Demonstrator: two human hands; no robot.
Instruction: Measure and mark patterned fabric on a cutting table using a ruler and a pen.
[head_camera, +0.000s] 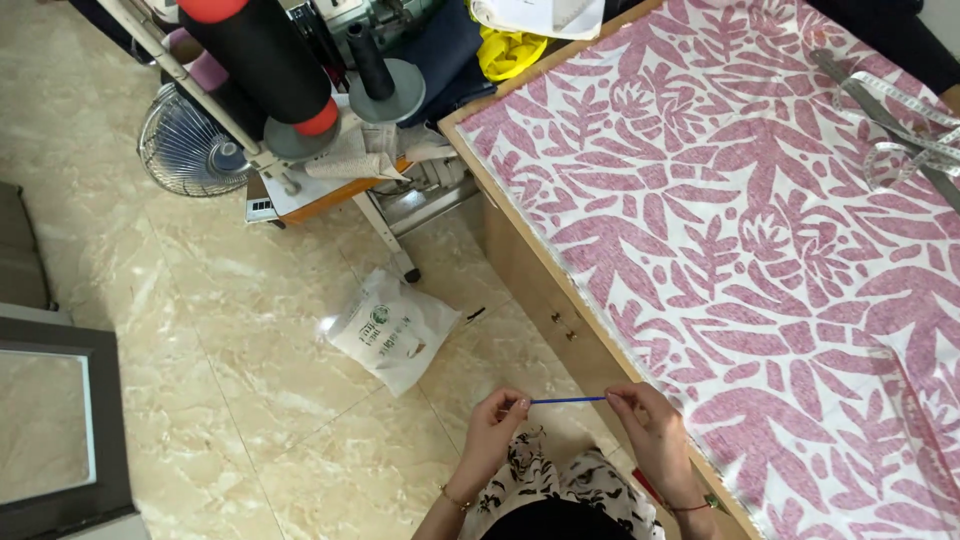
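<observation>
My left hand (492, 433) and my right hand (652, 425) pinch the two ends of a thin blue stick or thread (567, 400) held level between them, low in the view over the floor. My right hand is just off the near edge of a wooden table (530, 262). A white cloth with a pink leaf pattern (760, 230) covers the tabletop. I cannot tell whether the blue thing is stiff or a taut thread.
A white plastic bag (392, 332) lies on the marble tile floor. A small fan (187, 148), large black thread cones (270, 60) on a metal stand and a sewing machine sit at the top left. A measuring tape (905, 135) and scissors lie on the cloth's far right.
</observation>
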